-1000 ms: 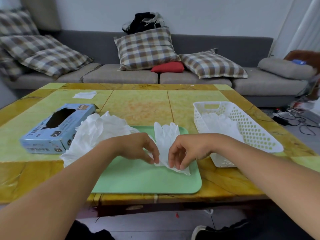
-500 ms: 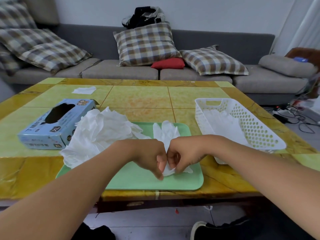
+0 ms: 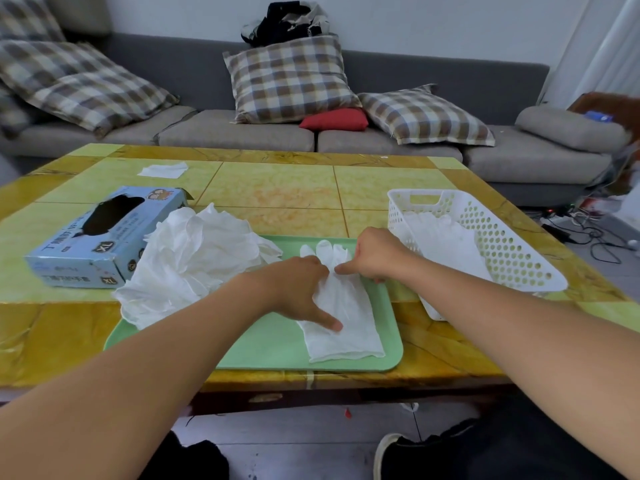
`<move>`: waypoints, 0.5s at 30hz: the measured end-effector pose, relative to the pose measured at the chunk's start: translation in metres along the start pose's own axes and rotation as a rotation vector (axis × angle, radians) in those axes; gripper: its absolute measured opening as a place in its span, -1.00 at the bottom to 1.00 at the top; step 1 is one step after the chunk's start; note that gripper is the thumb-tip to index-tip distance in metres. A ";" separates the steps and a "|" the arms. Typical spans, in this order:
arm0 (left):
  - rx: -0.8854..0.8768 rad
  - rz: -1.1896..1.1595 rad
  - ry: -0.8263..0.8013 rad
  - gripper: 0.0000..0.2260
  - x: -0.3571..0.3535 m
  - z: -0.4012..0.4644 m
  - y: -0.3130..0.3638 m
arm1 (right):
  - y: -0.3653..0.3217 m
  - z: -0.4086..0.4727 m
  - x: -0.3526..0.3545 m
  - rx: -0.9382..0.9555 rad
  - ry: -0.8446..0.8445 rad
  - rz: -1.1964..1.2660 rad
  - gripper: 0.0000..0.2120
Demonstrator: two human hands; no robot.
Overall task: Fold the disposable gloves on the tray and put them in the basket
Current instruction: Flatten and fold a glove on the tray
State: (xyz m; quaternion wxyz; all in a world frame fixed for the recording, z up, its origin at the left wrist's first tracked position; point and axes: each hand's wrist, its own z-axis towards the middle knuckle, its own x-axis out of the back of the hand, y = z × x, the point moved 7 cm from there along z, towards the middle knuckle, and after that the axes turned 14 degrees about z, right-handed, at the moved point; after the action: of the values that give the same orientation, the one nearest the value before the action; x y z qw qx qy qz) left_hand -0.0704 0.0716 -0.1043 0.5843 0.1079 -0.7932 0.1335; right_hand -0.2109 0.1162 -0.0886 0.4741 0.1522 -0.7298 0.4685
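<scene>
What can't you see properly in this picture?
- Head view: the left hand covers part of the flat glove.
- The right hand's fingers curl under, hidden.
- How many gloves lie in the basket: they blur together.
- Glove box contents: too dark.

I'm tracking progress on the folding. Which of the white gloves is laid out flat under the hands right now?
The single glove on the green tray's right half, spread flat under the left hand and right hand. The others are a crumpled pile or in the basket.
</scene>
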 end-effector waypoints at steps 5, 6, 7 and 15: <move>0.004 0.065 -0.102 -0.09 -0.010 0.002 0.004 | 0.002 0.005 0.011 -0.053 0.067 -0.126 -0.90; 0.002 0.067 -0.112 -0.09 -0.010 0.001 0.005 | 0.003 0.007 0.013 -0.033 0.076 -0.110 -0.92; 0.001 0.069 -0.123 -0.07 -0.010 0.001 0.005 | 0.003 0.008 0.015 -0.012 0.084 -0.068 -0.86; -0.008 0.065 -0.158 -0.03 -0.013 -0.004 0.004 | 0.009 0.013 -0.003 0.005 0.037 -0.068 -0.78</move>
State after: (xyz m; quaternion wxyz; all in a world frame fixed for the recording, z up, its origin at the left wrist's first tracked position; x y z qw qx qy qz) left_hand -0.0648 0.0768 -0.1157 0.5155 0.0902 -0.8405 0.1404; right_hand -0.2221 0.1092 -0.0972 0.5028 0.1694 -0.7141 0.4567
